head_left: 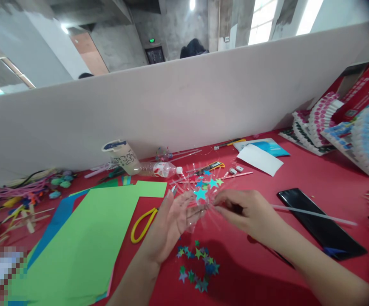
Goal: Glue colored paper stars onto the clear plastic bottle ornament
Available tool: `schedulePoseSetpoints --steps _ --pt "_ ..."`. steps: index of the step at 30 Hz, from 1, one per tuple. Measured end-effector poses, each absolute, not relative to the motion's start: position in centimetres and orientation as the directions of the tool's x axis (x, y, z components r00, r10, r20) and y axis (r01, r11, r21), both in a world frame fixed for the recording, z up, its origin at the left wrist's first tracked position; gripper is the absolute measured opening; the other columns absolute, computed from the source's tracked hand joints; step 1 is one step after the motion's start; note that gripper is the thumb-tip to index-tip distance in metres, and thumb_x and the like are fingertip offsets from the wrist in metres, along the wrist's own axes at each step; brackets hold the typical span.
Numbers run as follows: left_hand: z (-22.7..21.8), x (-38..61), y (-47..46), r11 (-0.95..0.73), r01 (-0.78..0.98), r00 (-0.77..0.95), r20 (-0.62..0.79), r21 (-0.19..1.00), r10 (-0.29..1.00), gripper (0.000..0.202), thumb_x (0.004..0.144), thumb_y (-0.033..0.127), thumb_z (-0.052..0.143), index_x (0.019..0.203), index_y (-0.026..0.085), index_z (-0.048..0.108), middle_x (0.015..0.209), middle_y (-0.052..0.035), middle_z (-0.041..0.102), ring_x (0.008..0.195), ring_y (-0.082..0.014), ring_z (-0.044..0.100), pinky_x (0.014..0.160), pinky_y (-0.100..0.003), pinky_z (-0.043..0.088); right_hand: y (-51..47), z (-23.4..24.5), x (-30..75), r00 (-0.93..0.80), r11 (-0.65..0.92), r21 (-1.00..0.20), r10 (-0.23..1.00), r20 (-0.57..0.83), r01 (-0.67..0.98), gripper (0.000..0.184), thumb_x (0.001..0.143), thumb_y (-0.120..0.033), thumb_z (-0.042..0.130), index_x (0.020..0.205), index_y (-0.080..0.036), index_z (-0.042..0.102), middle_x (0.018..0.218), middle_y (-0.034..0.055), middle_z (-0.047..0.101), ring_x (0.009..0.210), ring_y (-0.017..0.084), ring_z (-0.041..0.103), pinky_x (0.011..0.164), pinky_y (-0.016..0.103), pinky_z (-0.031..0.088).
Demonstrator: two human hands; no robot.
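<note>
My left hand [174, 219] is palm up, its fingers curled under and against a clear plastic piece cut into thin fringe-like strips [192, 180]. Blue and green stars, among them a large turquoise star [200, 194], sit on that fringed piece. My right hand [245, 208] pinches at its right side with thumb and forefinger; what lies between those fingertips is too small to make out. Below the hands, a loose ring of small blue and green stars [199, 265] lies on the red table [251, 276].
Green paper sheets [92, 238] and yellow-handled scissors [140, 227] lie left. Behind are a plastic bottle [154, 169], a cup [122, 157] and a box cutter [208, 168]. A black phone [321, 225] with a pale stick [334, 218] across it lies right. A white partition [171, 106] closes the back.
</note>
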State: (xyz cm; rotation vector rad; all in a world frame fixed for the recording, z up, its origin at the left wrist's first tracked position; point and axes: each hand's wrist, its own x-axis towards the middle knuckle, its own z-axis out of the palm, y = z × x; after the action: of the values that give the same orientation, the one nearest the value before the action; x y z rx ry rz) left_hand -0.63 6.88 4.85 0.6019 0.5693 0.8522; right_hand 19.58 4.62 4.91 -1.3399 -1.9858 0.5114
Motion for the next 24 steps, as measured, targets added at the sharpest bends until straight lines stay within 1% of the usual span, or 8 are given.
schedulePoseSetpoints --steps 3,6,9,12,15,19,21,24 --pt "5.15 -0.69 7.12 0.557 -0.525 0.569 -0.222 0.643 0.792 0.049 0.090 0.051 0.036 0.098 0.011 0.062 0.106 -0.0136 0.067 0.110 -0.0290 0.057 0.107 -0.046 0.026 4.62 4.67 19.60 -0.315 0.525 -0.511 0.839 0.443 0.680 0.012 0.085 -0.018 0.052 0.089 -0.019 0.063 0.071 0.0009 0.064 0.060 0.012 0.055 0.057 0.022 0.039" --pt "5.16 -0.81 7.31 0.582 -0.532 0.575 -0.242 0.615 0.782 0.049 0.090 0.051 0.036 0.097 0.010 0.062 0.105 -0.0156 0.068 0.110 -0.0286 0.058 0.107 -0.047 0.026 4.53 4.44 19.55 -0.392 0.619 -0.345 0.746 0.538 0.705 0.017 0.088 -0.016 0.047 0.091 -0.018 0.064 0.074 0.0029 0.062 0.066 0.013 0.055 0.060 0.023 0.038" --pt "5.04 -0.88 7.31 0.588 -0.536 0.573 -0.250 0.606 0.780 0.048 0.090 0.049 0.036 0.101 0.009 0.061 0.105 -0.0163 0.068 0.112 -0.0280 0.056 0.107 -0.047 0.025 4.38 4.38 19.40 -0.468 0.664 -0.206 0.682 0.562 0.719 0.020 0.089 -0.015 0.044 0.092 -0.017 0.064 0.077 0.0036 0.061 0.066 0.014 0.053 0.057 0.024 0.036" --pt "5.02 -0.88 7.14 0.557 -0.562 0.549 -0.228 0.612 0.804 0.041 0.090 0.046 0.040 0.094 0.012 0.062 0.105 -0.0149 0.068 0.112 -0.0280 0.057 0.107 -0.047 0.024 4.31 4.39 19.16 -0.493 0.657 -0.119 0.661 0.565 0.744 0.022 0.089 -0.014 0.043 0.090 -0.017 0.064 0.075 0.0033 0.058 0.063 0.014 0.051 0.055 0.025 0.035" --pt "5.10 -0.93 7.03 0.541 -0.576 0.529 -0.225 0.612 0.818 0.035 0.089 0.043 0.044 0.087 0.012 0.062 0.101 -0.0141 0.069 0.107 -0.0278 0.060 0.107 -0.047 0.025 4.30 4.31 18.96 -0.497 0.645 -0.088 0.662 0.561 0.759 0.021 0.090 -0.015 0.043 0.086 -0.017 0.064 0.073 0.0027 0.057 0.061 0.014 0.049 0.054 0.026 0.034" --pt "5.24 -1.12 7.10 0.558 -0.592 0.520 -0.253 0.582 0.816 0.032 0.088 0.041 0.046 0.080 0.013 0.059 0.096 -0.0146 0.069 0.105 -0.0278 0.061 0.107 -0.046 0.026 4.25 4.06 18.90 -0.500 0.669 -0.126 0.654 0.568 0.733 0.020 0.090 -0.014 0.043 0.083 -0.017 0.062 0.074 0.0028 0.058 0.061 0.014 0.050 0.056 0.027 0.036" --pt "5.21 -1.17 7.12 0.555 -0.595 0.521 -0.247 0.581 0.817 0.031 0.088 0.041 0.047 0.080 0.013 0.059 0.095 -0.0141 0.069 0.105 -0.0282 0.061 0.107 -0.047 0.026 4.26 3.94 18.94 -0.502 0.675 -0.151 0.661 0.558 0.722 0.019 0.090 -0.013 0.043 0.087 -0.016 0.062 0.076 0.0036 0.060 0.063 0.015 0.052 0.057 0.027 0.038" --pt "5.06 -1.16 7.04 0.532 -0.589 0.518 -0.221 0.608 0.826 0.030 0.089 0.038 0.047 0.088 0.012 0.062 0.095 -0.0119 0.069 0.104 -0.0280 0.061 0.106 -0.047 0.028 4.32 3.90 18.99 -0.512 0.683 -0.176 0.670 0.538 0.709 0.021 0.090 -0.012 0.043 0.090 -0.016 0.063 0.081 0.0052 0.062 0.066 0.015 0.055 0.058 0.026 0.041"
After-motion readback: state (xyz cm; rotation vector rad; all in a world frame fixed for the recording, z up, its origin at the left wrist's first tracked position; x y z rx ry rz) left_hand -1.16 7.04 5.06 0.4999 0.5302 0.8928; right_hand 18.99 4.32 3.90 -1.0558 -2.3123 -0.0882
